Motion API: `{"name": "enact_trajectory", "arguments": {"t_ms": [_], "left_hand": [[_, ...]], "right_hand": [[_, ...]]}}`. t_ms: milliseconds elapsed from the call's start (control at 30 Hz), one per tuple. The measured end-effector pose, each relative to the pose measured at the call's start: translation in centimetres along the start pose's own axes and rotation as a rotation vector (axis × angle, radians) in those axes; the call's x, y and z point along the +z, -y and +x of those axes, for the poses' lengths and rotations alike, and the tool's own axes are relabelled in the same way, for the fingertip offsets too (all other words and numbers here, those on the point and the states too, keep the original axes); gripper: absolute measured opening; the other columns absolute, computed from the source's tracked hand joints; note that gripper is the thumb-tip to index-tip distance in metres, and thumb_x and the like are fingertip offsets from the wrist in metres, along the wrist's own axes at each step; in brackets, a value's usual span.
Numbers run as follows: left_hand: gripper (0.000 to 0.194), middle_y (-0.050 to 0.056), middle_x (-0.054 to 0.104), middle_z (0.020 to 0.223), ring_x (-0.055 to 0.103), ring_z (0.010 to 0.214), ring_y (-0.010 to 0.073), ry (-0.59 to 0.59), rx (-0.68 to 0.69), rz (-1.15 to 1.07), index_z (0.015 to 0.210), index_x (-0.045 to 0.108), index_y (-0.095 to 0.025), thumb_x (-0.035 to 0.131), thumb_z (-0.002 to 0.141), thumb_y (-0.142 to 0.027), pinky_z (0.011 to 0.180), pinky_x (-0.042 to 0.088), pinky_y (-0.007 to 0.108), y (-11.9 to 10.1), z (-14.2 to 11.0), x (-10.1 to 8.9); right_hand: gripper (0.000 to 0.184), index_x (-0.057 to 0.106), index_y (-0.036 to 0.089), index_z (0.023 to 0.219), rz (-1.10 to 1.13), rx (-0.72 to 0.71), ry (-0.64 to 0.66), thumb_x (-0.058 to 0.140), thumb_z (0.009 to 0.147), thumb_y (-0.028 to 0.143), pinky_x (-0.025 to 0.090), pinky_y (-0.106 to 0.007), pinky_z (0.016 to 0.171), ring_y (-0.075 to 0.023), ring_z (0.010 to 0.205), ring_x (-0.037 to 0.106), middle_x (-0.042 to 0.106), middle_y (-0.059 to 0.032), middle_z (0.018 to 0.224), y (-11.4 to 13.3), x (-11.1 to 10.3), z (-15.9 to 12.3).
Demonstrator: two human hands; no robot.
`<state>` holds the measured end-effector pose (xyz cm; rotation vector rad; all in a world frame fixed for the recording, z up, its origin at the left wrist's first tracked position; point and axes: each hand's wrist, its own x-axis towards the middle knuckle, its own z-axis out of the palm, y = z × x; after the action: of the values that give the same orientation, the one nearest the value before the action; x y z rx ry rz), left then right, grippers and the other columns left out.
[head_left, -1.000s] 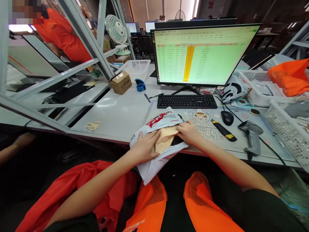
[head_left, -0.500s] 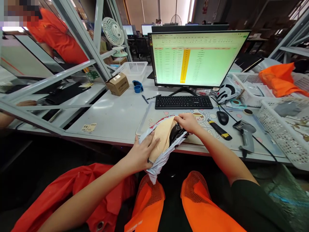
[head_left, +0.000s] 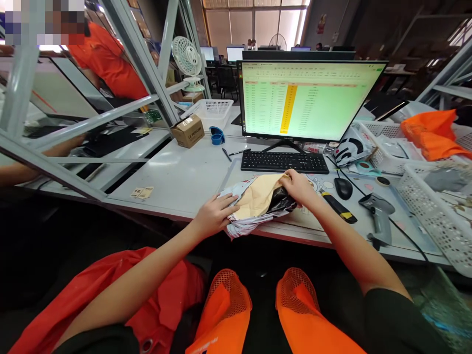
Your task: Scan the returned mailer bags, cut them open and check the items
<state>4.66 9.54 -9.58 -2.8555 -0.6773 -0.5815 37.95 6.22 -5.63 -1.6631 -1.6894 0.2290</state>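
Observation:
A grey-white plastic mailer bag [head_left: 246, 226] with a black lining lies crumpled at the desk's front edge. A tan, folded item [head_left: 258, 197] sticks out of its open mouth. My left hand [head_left: 216, 212] grips the bunched lower end of the bag with closed fingers. My right hand [head_left: 298, 186] pinches the far edge of the tan item, just in front of the black keyboard [head_left: 284, 162].
A monitor [head_left: 309, 98] with a green spreadsheet stands behind the keyboard. To the right lie a mouse [head_left: 342, 187], a utility knife [head_left: 339, 208], a barcode scanner [head_left: 378, 211] and white baskets [head_left: 435, 206]. A cardboard box [head_left: 190, 131] and fan [head_left: 188, 59] sit at the left. A person in orange [head_left: 106, 59] stands beyond the metal frame.
The bag has been pushed down off the tan item and bunched under my left hand. My right hand has drawn the tan item further out, toward the keyboard.

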Motion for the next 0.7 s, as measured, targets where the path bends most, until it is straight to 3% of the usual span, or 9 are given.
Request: {"name": "enact_trajectory", "arguments": {"t_ms": [67,133,200,267,400,500,633,700], "left_hand": [[0.032,0.014,0.069,0.135,0.063,0.128,0.0276,-0.14,-0.051,-0.093,0.11,0.075,-0.02,0.049,0.092,-0.017,0.109,0.048,0.048,0.1,0.9,-0.6],[0.028,0.013,0.072,0.129,0.066,0.122,0.0246,-0.261,-0.11,-0.172,0.1,0.074,-0.019,0.049,0.09,-0.016,0.105,0.051,0.042,-0.4,2.4,-1.6],[0.022,0.011,0.074,0.124,0.067,0.119,0.0241,-0.32,-0.173,-0.202,0.093,0.072,-0.02,0.052,0.086,-0.015,0.105,0.051,0.041,-1.4,4.1,-2.8],[0.019,0.008,0.074,0.122,0.065,0.118,0.0251,-0.319,-0.227,-0.186,0.09,0.071,-0.021,0.055,0.084,-0.015,0.106,0.048,0.043,-2.6,5.6,-4.0],[0.02,0.009,0.067,0.133,0.056,0.131,0.0294,-0.205,-0.273,-0.13,0.101,0.07,-0.022,0.06,0.084,-0.021,0.11,0.042,0.046,-3.9,6.6,-5.3],[0.03,0.012,0.062,0.139,0.054,0.133,0.0338,0.0,-0.311,-0.066,0.11,0.068,-0.021,0.064,0.081,-0.028,0.107,0.043,0.048,-3.2,5.7,-4.9],[0.026,0.008,0.07,0.121,0.067,0.101,0.0277,0.283,-0.391,-0.128,0.106,0.066,-0.023,0.059,0.08,-0.025,0.082,0.05,0.037,-1.8,4.0,-3.6],[0.017,0.006,0.072,0.108,0.067,0.088,0.0243,0.29,-0.409,-0.163,0.096,0.064,-0.024,0.056,0.081,-0.025,0.071,0.047,0.033,-1.7,3.3,-3.3]], "right_hand": [[0.043,0.063,0.015,0.128,-0.15,-0.31,-0.019,0.059,0.088,0.027,0.037,-0.052,0.111,-0.035,0.131,0.05,0.058,-0.0201,0.139,1.9,-0.6,-2.1],[0.056,0.054,0.019,0.143,-0.279,-0.599,0.07,0.059,0.087,0.019,0.025,-0.058,0.12,-0.0346,0.146,0.037,0.046,-0.0171,0.155,4.1,-0.9,-4.0],[0.058,0.054,0.02,0.144,-0.341,-0.698,0.155,0.059,0.086,0.017,0.019,-0.062,0.121,-0.0348,0.147,0.036,0.05,-0.0156,0.152,5.8,-1.0,-5.1],[0.049,0.062,0.019,0.134,-0.365,-0.707,0.145,0.058,0.085,0.015,0.021,-0.062,0.119,-0.0334,0.135,0.049,0.061,-0.0154,0.137,6.4,-0.8,-5.3],[0.034,0.073,0.019,0.107,-0.345,-0.717,0.033,0.051,0.084,0.007,0.036,-0.045,0.107,-0.023,0.103,0.064,0.073,-0.0095,0.112,4.5,-0.6,-4.2],[0.023,0.072,0.018,0.087,-0.362,-0.724,0.074,0.053,0.083,0.006,0.04,-0.035,0.087,-0.0191,0.088,0.064,0.074,-0.0071,0.096,2.5,-0.6,-3.8],[0.015,0.062,0.018,0.068,-0.378,-0.756,0.217,0.06,0.078,0.008,0.037,-0.031,0.071,-0.0179,0.074,0.057,0.065,-0.0047,0.073,1.5,-1.0,-4.0],[0.018,0.058,0.019,0.064,-0.303,-0.76,0.254,0.059,0.08,0.009,0.036,-0.03,0.066,-0.0176,0.071,0.054,0.061,-0.0041,0.069,1.4,-1.7,-4.4]]}}
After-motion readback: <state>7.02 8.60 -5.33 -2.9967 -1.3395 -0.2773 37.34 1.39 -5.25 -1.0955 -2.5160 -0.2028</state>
